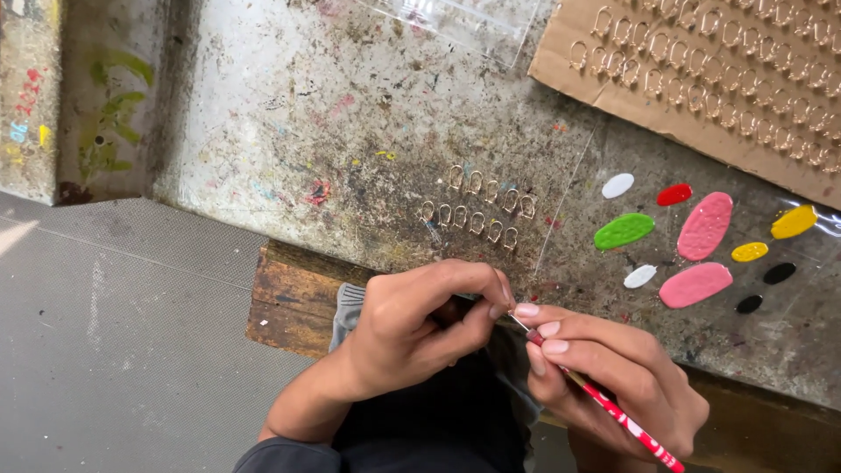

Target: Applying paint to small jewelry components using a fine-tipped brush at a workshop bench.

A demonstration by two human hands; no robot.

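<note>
My left hand (419, 326) is curled at the near edge of the stained worktable (289, 131), its fingertips pinched on a small piece that the fingers hide. My right hand (604, 368) grips a thin red-and-white paintbrush (626, 425), its tip touching the spot between my left fingertips. Just beyond my hands lie two short rows of small gold metal loops (479, 206) on the table.
A clear sheet at the right carries paint blobs: green (624, 230), pink (705, 225), red (674, 194), white (618, 185), yellow (794, 222) and black (779, 273). A cardboard sheet (561, 44) at the top right holds several rows of gold loops. A wooden block (293, 298) sits under the table edge.
</note>
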